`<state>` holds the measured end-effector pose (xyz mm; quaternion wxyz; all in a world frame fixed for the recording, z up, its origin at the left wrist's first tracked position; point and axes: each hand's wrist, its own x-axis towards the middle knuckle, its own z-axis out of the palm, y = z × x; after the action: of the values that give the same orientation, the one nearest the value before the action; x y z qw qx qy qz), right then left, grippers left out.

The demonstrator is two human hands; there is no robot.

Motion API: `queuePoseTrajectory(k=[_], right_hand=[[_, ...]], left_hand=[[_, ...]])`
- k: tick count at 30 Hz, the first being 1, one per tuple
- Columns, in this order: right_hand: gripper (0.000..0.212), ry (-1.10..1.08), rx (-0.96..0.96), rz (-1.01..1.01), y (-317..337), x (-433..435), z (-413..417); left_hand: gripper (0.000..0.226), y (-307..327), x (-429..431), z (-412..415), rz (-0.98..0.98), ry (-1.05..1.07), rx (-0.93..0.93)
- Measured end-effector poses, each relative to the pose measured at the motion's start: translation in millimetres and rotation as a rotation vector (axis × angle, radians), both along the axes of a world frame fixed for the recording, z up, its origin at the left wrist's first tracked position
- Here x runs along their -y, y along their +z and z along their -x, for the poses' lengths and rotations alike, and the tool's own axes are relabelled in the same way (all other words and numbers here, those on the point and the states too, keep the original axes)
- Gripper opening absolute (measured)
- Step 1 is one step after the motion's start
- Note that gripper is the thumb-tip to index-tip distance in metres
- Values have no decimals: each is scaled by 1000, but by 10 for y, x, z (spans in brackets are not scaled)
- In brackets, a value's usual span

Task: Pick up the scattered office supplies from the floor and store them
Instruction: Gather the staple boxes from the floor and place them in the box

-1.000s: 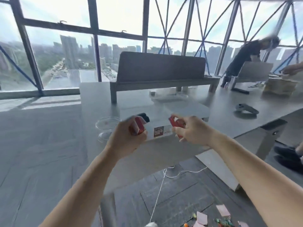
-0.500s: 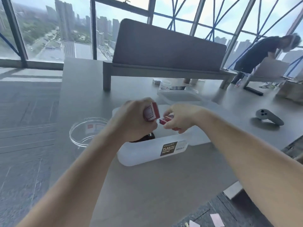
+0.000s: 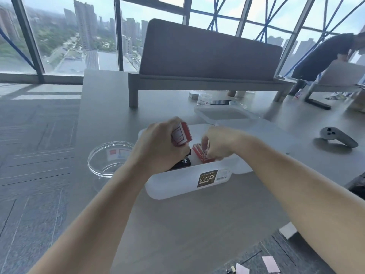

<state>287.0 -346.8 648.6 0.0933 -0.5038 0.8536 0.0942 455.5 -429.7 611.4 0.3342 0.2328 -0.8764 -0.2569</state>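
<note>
A translucent white plastic container [image 3: 177, 180] stands on the grey table, with a dark label on its front wall. My left hand [image 3: 158, 147] is over its left end and grips a red-and-white small box [image 3: 180, 134] together with a black stapler [image 3: 182, 162] that pokes out below the fist. My right hand [image 3: 219, 143] is inside the container and pinches a stack of small red boxes [image 3: 200, 155], which sits low in the container.
A clear round lid [image 3: 107, 157] lies left of the container, a rectangular white lid [image 3: 221, 114] behind it. A grey controller [image 3: 335, 138] rests at the right. A grey divider [image 3: 205, 54] crosses the table behind. Pink sticky notes [image 3: 270, 264] lie on the floor. A person bends at far right.
Both hands have come down from above the table into the container. The red boxes in my right hand now sit low inside it. The view has tilted downward and closer.
</note>
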Motion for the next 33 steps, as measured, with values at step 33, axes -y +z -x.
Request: queuePoseTrajectory(k=[33], right_hand=[[37, 176, -246, -142, 117, -57, -55]], left_hand=[[22, -30, -17, 90, 68, 80, 126]])
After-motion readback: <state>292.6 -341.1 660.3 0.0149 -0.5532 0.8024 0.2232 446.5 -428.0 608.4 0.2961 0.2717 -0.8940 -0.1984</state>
